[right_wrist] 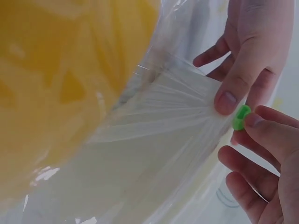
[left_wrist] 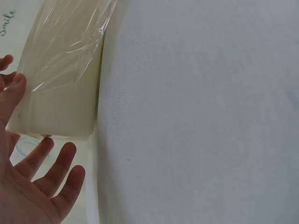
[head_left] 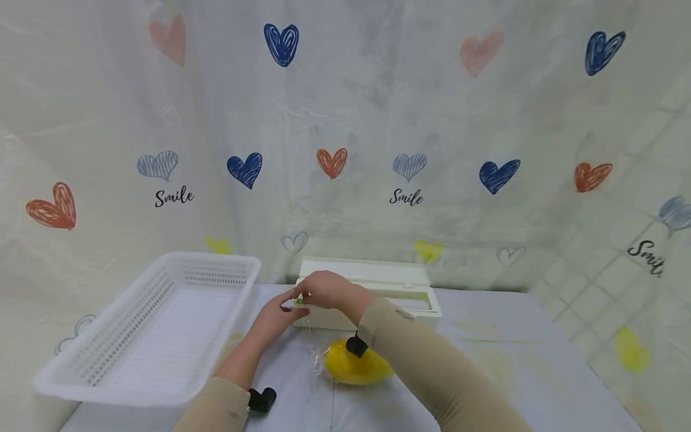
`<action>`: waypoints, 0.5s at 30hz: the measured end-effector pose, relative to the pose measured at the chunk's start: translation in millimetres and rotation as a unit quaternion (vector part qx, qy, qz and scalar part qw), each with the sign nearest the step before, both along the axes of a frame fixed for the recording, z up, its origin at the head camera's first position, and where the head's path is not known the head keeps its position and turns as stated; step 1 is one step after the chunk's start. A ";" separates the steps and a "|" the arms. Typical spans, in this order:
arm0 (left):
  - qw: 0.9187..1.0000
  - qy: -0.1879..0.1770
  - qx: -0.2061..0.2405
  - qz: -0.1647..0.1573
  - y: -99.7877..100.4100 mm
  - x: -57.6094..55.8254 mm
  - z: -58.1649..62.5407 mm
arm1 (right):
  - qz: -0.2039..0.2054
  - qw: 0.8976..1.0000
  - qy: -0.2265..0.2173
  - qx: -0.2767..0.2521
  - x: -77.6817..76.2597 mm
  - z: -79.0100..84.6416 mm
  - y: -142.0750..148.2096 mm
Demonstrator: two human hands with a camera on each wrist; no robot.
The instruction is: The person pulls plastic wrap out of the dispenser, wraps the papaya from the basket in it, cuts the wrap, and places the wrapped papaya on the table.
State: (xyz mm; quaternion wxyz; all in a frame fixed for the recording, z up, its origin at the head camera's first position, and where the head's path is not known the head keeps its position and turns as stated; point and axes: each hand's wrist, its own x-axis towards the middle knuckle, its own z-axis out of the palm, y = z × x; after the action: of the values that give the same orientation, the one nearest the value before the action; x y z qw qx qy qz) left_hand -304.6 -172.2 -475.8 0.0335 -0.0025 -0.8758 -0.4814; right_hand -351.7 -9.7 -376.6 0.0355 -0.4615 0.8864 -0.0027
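Clearly at the far left of the head view, a white slatted basket point(head_left: 173, 336) stands at a slant, nothing lying on its floor. Right of it, low in the frame, a black wrist device point(head_left: 263, 400) sits at the cuff of the left sleeve. Above that, just left of centre, the left hand point(head_left: 272, 321) grips the near left corner of a white box point(head_left: 332, 319) between thumb and index finger, the thumb pinning clear film point(right_wrist: 163, 121) against the front; its other fingers spread loosely, as the left wrist view shows at lower left. Beside that thumb, the right hand point(head_left: 332, 291) pinches a small green piece point(right_wrist: 240, 117), seen right of centre in the right wrist view, its lower fingers loosely bent.

The white box lies long-ways across the lower middle of the head view, its lid point(head_left: 367, 269) raised along the back. The film hangs in creases down its front. Just below, at lower centre, lies a rounded, glossy yellow object point(head_left: 351, 369), partly hidden by the right sleeve point(head_left: 426, 360). Farther right, pale yellowish patches mark the white tabletop point(head_left: 540, 324), and a heart-printed backdrop point(head_left: 345, 210) fills the upper frame.
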 end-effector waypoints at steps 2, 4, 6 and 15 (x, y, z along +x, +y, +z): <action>1.000 0.005 -0.002 -0.001 0.1 -0.1 0.8 | -0.001 1.000 0.002 0.000 0.8 0.5 -2.4; 1.000 0.003 0.000 0.002 0.4 -0.4 1.5 | -0.005 1.000 0.004 0.002 1.7 0.5 -4.5; 1.000 0.001 0.001 0.003 0.2 -0.5 2.1 | -0.010 1.000 0.008 0.008 2.0 0.0 -6.2; 1.000 -0.008 0.002 0.008 -0.7 -1.7 3.2 | -0.024 0.999 0.012 0.023 5.0 4.9 -2.5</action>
State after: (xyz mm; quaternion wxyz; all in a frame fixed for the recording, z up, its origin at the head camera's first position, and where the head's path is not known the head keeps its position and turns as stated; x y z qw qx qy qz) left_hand -306.3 -172.9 -472.6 0.0306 0.0085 -0.8752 -0.4827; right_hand -346.7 -12.2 -371.7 0.0358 -0.4395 0.8973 0.0227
